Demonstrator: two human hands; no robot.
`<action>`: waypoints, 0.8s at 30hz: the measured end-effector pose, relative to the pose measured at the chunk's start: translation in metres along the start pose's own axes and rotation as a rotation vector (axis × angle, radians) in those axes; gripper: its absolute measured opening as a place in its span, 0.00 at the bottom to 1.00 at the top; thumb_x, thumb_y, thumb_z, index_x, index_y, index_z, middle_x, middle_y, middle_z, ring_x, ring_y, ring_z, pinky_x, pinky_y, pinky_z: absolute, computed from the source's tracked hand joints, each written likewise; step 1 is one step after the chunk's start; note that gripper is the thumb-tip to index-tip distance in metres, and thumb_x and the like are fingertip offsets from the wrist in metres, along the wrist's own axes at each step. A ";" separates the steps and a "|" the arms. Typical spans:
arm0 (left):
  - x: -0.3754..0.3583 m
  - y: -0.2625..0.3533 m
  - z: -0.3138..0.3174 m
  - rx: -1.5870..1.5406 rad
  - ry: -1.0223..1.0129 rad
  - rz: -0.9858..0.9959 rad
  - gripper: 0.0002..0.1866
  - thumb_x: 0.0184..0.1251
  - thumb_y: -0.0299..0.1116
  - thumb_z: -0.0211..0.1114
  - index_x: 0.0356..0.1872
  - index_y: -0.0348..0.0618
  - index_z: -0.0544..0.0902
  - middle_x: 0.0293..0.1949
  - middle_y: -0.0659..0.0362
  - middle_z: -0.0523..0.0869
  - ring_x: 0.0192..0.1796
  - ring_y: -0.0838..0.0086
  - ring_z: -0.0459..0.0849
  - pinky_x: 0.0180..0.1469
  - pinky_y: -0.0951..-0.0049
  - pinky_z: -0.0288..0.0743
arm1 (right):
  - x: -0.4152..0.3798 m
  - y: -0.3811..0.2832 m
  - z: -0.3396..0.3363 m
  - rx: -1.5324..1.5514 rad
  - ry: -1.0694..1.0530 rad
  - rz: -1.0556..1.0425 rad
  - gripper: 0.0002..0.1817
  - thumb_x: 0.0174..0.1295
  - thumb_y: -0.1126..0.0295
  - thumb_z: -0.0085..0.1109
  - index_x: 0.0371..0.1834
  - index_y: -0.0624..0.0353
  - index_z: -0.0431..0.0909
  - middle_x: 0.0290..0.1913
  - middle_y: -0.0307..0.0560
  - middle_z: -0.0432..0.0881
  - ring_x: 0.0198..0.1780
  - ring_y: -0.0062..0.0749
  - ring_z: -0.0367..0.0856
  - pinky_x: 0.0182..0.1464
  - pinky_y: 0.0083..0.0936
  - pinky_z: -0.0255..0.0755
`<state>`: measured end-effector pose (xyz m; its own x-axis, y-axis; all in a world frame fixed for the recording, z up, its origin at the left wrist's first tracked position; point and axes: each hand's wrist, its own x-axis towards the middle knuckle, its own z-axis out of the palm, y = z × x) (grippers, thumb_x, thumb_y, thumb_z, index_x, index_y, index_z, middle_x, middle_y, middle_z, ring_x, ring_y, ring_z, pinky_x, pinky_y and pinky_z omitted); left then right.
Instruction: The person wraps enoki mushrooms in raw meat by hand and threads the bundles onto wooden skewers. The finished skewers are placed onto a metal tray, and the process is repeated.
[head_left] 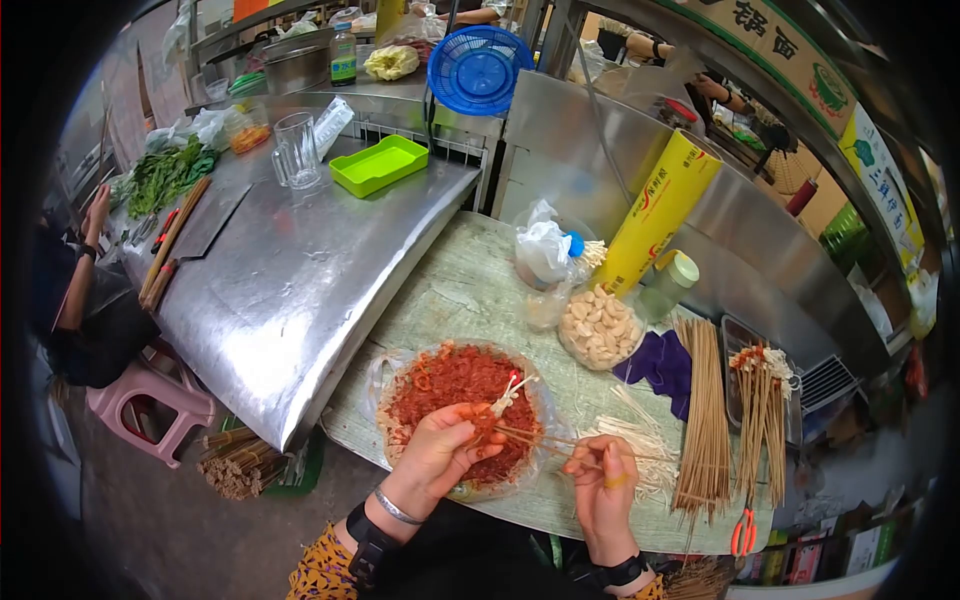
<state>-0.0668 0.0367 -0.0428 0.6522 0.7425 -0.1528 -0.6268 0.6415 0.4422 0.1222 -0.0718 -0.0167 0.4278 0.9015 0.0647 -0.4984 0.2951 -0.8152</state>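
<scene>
My left hand (440, 450) is closed around a small enoki bundle (507, 397) with red minced or sliced meat about it, above a plastic-lined bowl of red meat (420, 385). Thin bamboo skewers (540, 438) run from that bundle to my right hand (603, 485), whose fingers pinch their other ends. Loose enoki mushrooms (640, 440) lie just beyond my right hand. To the right is a thick row of bare bamboo skewers (703, 420). Filled skewers (762, 400), tipped with enoki and red meat, rest on a metal tray (733, 345).
Behind the bowl stand a tub of pale pieces (600, 328), a yellow cling-film box (660, 205) and a purple cloth (658, 370). Orange-handled scissors (743, 532) lie near the front edge. A steel table (310, 290) with a cleaver (212, 225) adjoins; a person sits at far left.
</scene>
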 end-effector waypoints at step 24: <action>0.004 -0.015 0.013 0.244 0.208 0.356 0.16 0.60 0.13 0.51 0.49 0.30 0.75 0.48 0.50 0.81 0.46 0.66 0.83 0.47 0.64 0.83 | -0.005 -0.016 0.024 -0.515 -0.078 -0.323 0.13 0.67 0.67 0.49 0.33 0.67 0.76 0.34 0.54 0.81 0.32 0.35 0.81 0.40 0.27 0.75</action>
<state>-0.0497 0.0273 -0.0389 0.2998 0.9468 -0.1167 -0.6610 0.2944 0.6902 0.1104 -0.0731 0.0094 0.4306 0.8182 0.3810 0.0845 0.3837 -0.9196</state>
